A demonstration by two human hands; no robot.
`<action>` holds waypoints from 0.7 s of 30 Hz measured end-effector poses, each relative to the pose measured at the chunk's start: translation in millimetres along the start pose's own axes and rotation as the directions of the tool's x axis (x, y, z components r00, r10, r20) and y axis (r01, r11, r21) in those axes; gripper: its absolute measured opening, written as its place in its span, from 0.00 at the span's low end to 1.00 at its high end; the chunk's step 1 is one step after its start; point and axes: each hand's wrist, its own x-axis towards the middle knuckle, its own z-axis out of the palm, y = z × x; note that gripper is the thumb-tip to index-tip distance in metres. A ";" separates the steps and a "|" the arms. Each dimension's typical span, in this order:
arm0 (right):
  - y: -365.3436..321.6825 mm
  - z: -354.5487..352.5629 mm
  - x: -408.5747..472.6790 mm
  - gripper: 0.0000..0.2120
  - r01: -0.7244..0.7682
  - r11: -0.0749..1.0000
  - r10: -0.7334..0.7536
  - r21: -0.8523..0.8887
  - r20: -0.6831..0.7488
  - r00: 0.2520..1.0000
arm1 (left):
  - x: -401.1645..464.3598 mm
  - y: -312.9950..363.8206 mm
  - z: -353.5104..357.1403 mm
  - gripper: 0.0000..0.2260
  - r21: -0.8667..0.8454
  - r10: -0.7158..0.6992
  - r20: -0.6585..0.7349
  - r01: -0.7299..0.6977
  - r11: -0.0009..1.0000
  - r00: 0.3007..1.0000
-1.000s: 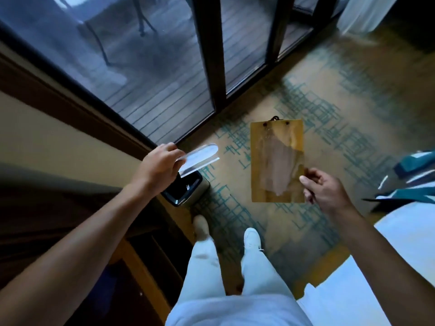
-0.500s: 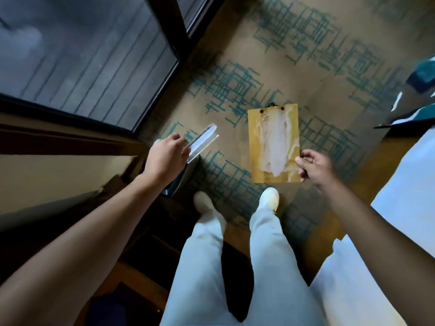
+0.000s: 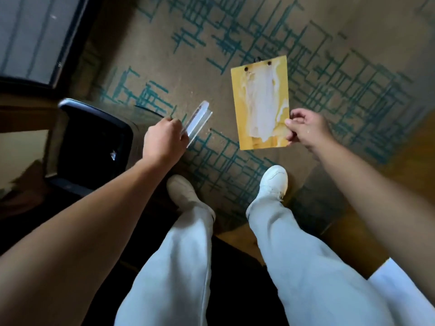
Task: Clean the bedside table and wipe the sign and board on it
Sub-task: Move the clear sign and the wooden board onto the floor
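Observation:
My left hand [image 3: 164, 141] grips a clear acrylic sign holder [image 3: 196, 122] by its lower end, tilted up to the right, just right of an open black waste bin [image 3: 94, 142]. My right hand [image 3: 306, 130] pinches the lower right edge of a yellow wooden clipboard [image 3: 260, 102], held flat above the carpet. A whitish smear covers the middle of the board, and two dark rivets sit at its top. The bedside table is not in view.
Patterned beige and teal carpet [image 3: 259, 31] fills the floor ahead. A dark-framed glass door [image 3: 35, 38] is at the upper left. My legs in light trousers and white shoes [image 3: 274, 182] stand below. A white bed edge [image 3: 404, 290] shows at the lower right.
The view has tilted down and come closer to the floor. The bin is now seen open from above at the left, and both hands still hold the sign holder and the board.

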 end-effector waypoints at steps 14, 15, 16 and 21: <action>91.4 91.1 168.1 0.06 0.085 0.995 -0.083 -0.059 0.037 0.996 | 97.2 -40.9 164.9 0.11 -0.051 -0.269 -0.044 0.267 0.962 0.962; 94.5 94.1 171.4 0.06 0.089 0.994 -0.086 -0.065 0.041 0.995 | 99.8 -44.1 169.7 0.11 -0.051 -0.280 -0.048 0.278 0.959 0.959; 97.5 96.3 174.6 0.06 0.094 0.993 -0.091 -0.069 0.044 0.995 | 102.1 -47.5 173.5 0.11 -0.048 -0.285 -0.051 0.283 0.958 0.957; 104.5 106.3 187.4 0.04 0.132 0.985 -0.125 -0.109 0.072 0.990 | 108.5 -57.1 183.7 0.12 -0.018 -0.252 -0.071 0.252 0.968 0.965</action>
